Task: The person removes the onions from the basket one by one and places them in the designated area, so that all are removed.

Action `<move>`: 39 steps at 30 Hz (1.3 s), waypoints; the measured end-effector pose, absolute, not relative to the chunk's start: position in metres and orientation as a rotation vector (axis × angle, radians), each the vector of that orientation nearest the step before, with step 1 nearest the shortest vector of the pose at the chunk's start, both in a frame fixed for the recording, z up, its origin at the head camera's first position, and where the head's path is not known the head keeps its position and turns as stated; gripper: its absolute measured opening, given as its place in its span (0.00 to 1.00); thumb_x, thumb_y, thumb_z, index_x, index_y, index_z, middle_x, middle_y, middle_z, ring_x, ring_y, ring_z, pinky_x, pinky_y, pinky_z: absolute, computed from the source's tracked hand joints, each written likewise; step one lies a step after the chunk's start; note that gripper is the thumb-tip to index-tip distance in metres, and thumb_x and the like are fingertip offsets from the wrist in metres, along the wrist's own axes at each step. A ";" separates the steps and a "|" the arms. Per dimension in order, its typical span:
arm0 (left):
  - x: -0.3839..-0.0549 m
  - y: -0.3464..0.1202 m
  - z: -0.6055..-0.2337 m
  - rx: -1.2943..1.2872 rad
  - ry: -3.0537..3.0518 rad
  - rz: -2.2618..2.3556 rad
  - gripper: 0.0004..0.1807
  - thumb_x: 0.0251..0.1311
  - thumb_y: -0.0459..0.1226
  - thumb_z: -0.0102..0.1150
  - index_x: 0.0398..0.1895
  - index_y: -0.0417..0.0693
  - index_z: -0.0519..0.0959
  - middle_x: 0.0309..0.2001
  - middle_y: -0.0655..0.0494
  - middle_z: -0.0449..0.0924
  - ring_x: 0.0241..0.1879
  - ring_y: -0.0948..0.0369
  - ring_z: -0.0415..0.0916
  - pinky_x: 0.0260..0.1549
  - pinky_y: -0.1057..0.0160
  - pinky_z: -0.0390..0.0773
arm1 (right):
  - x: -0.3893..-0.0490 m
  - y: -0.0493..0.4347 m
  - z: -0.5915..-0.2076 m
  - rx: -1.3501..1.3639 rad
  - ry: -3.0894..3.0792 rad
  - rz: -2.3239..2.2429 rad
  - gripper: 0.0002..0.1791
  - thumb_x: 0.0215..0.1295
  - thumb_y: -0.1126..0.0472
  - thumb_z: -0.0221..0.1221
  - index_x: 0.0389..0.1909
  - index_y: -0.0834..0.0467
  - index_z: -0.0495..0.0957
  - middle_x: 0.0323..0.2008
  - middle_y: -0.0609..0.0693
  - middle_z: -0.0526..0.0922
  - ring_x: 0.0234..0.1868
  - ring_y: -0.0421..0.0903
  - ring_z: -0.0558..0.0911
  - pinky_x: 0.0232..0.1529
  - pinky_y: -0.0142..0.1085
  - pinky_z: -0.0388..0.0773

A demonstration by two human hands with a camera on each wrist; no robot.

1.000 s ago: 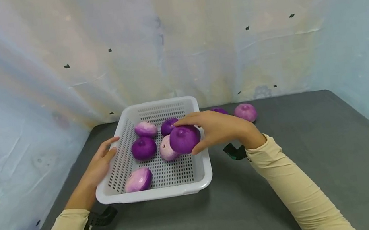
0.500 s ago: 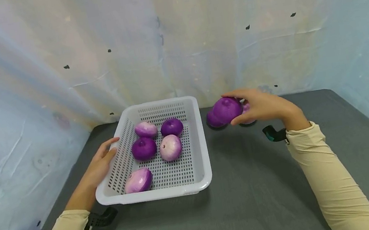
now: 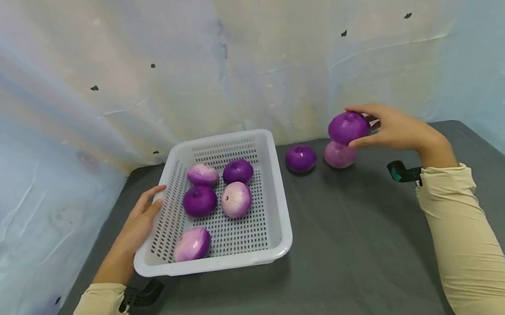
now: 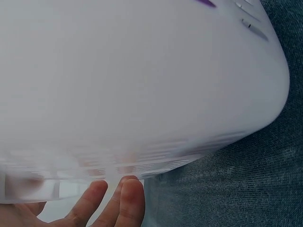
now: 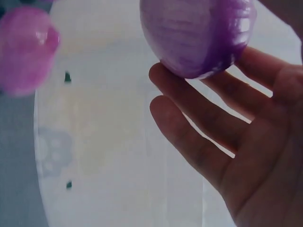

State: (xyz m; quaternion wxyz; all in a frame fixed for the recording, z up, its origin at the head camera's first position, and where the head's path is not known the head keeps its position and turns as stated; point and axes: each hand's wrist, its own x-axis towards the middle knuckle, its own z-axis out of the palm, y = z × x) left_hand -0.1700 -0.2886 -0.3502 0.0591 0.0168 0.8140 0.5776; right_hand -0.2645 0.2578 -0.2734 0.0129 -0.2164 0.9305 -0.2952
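My right hand [image 3: 394,129] holds a glossy purple onion [image 3: 348,128] between thumb and fingers. That onion is raised at the back right and overlaps a pinkish onion [image 3: 339,155] on the table. In the right wrist view the held onion [image 5: 196,35] sits at the fingertips, with the lower fingers spread beneath it. My left hand [image 3: 137,228] rests against the left side of a white plastic basket [image 3: 277,214], its fingers fairly straight. Several onions lie apart in the basket, including a pale one [image 3: 236,199] and a dark purple one [image 3: 200,201].
Another dark purple onion [image 3: 300,158] stands on the grey table [image 3: 349,269], between the basket and the pinkish onion. A pale patterned curtain [image 3: 285,47] hangs right behind the table's back edge and along both sides.
My right hand has carried the purple onion from over the basket to the right, past the dark onion on the table, to above the pinkish one. My left hand stays at the basket.
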 end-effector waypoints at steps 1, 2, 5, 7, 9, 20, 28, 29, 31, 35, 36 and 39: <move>-0.170 -0.289 -0.350 0.052 2.470 1.750 0.28 0.79 0.48 0.34 0.78 0.58 0.49 0.73 0.30 0.57 0.53 0.54 0.81 0.43 0.53 0.85 | -0.264 0.263 -0.273 -0.646 2.910 -0.925 0.49 0.60 0.47 0.70 0.78 0.50 0.55 0.71 0.61 0.63 0.66 0.64 0.68 0.58 0.61 0.75; -0.171 -0.289 -0.349 0.052 2.471 1.751 0.28 0.79 0.49 0.35 0.78 0.58 0.49 0.73 0.30 0.57 0.53 0.54 0.81 0.43 0.53 0.86 | -0.264 0.268 -0.273 -0.620 2.919 -0.933 0.49 0.60 0.46 0.69 0.78 0.50 0.54 0.71 0.62 0.63 0.66 0.64 0.67 0.58 0.62 0.75; -0.170 -0.289 -0.348 0.051 2.449 1.759 0.28 0.79 0.49 0.35 0.78 0.60 0.49 0.74 0.32 0.56 0.56 0.51 0.80 0.45 0.52 0.85 | -0.261 0.284 -0.274 -0.536 2.954 -0.946 0.50 0.60 0.45 0.69 0.78 0.51 0.53 0.70 0.64 0.64 0.65 0.66 0.69 0.57 0.62 0.76; -0.170 -0.289 -0.348 0.045 2.443 1.759 0.28 0.79 0.49 0.34 0.78 0.61 0.49 0.75 0.32 0.55 0.59 0.45 0.78 0.46 0.50 0.85 | -0.261 0.292 -0.277 -0.484 2.968 -0.952 0.51 0.61 0.45 0.68 0.79 0.51 0.52 0.71 0.66 0.62 0.65 0.67 0.68 0.56 0.64 0.75; -0.169 -0.289 -0.348 0.054 2.442 1.762 0.28 0.79 0.49 0.34 0.78 0.60 0.48 0.75 0.32 0.54 0.61 0.41 0.75 0.46 0.48 0.84 | -0.263 0.299 -0.281 -0.428 2.984 -0.948 0.52 0.61 0.43 0.67 0.79 0.51 0.50 0.71 0.68 0.61 0.66 0.69 0.66 0.57 0.65 0.74; -0.169 -0.287 -0.349 0.050 2.465 1.754 0.28 0.79 0.49 0.34 0.78 0.59 0.49 0.75 0.32 0.55 0.62 0.37 0.72 0.46 0.46 0.84 | -0.289 0.323 -0.321 -0.312 2.980 -0.892 0.55 0.61 0.39 0.65 0.79 0.59 0.46 0.71 0.74 0.58 0.67 0.72 0.64 0.59 0.69 0.69; -0.168 -0.288 -0.351 0.055 2.455 1.760 0.27 0.80 0.47 0.33 0.78 0.58 0.48 0.75 0.31 0.55 0.61 0.43 0.75 0.47 0.49 0.84 | -0.295 0.326 -0.345 -0.290 2.908 -0.857 0.56 0.61 0.37 0.64 0.79 0.58 0.45 0.69 0.76 0.59 0.66 0.73 0.64 0.60 0.69 0.67; -0.168 -0.288 -0.350 0.057 2.457 1.756 0.27 0.80 0.47 0.33 0.78 0.58 0.48 0.75 0.31 0.55 0.60 0.43 0.75 0.47 0.50 0.84 | -0.295 0.326 -0.346 -0.285 2.903 -0.856 0.56 0.62 0.37 0.64 0.79 0.58 0.45 0.70 0.76 0.59 0.66 0.73 0.64 0.60 0.69 0.66; -0.168 -0.288 -0.350 0.061 2.459 1.760 0.27 0.80 0.47 0.34 0.78 0.58 0.49 0.74 0.31 0.55 0.60 0.43 0.76 0.47 0.49 0.84 | -0.295 0.327 -0.347 -0.284 2.897 -0.859 0.57 0.61 0.36 0.64 0.79 0.58 0.45 0.70 0.75 0.59 0.66 0.73 0.64 0.60 0.69 0.67; -0.167 -0.287 -0.349 0.058 2.449 1.773 0.27 0.79 0.48 0.34 0.77 0.59 0.49 0.75 0.32 0.55 0.62 0.37 0.73 0.46 0.46 0.84 | -0.295 0.326 -0.348 -0.286 2.902 -0.854 0.56 0.62 0.37 0.64 0.79 0.59 0.45 0.70 0.75 0.59 0.66 0.73 0.64 0.60 0.69 0.66; -0.167 -0.287 -0.349 0.057 2.447 1.777 0.27 0.79 0.48 0.34 0.77 0.59 0.49 0.75 0.31 0.55 0.62 0.36 0.72 0.46 0.45 0.84 | -0.295 0.326 -0.347 -0.287 2.901 -0.850 0.56 0.62 0.37 0.64 0.79 0.59 0.46 0.70 0.75 0.58 0.66 0.73 0.64 0.61 0.69 0.66; -0.168 -0.287 -0.349 0.052 2.444 1.773 0.27 0.79 0.48 0.34 0.77 0.59 0.49 0.75 0.31 0.54 0.63 0.34 0.71 0.46 0.44 0.84 | -0.296 0.326 -0.348 -0.281 2.890 -0.843 0.56 0.62 0.38 0.64 0.79 0.60 0.46 0.71 0.75 0.57 0.67 0.73 0.63 0.62 0.69 0.65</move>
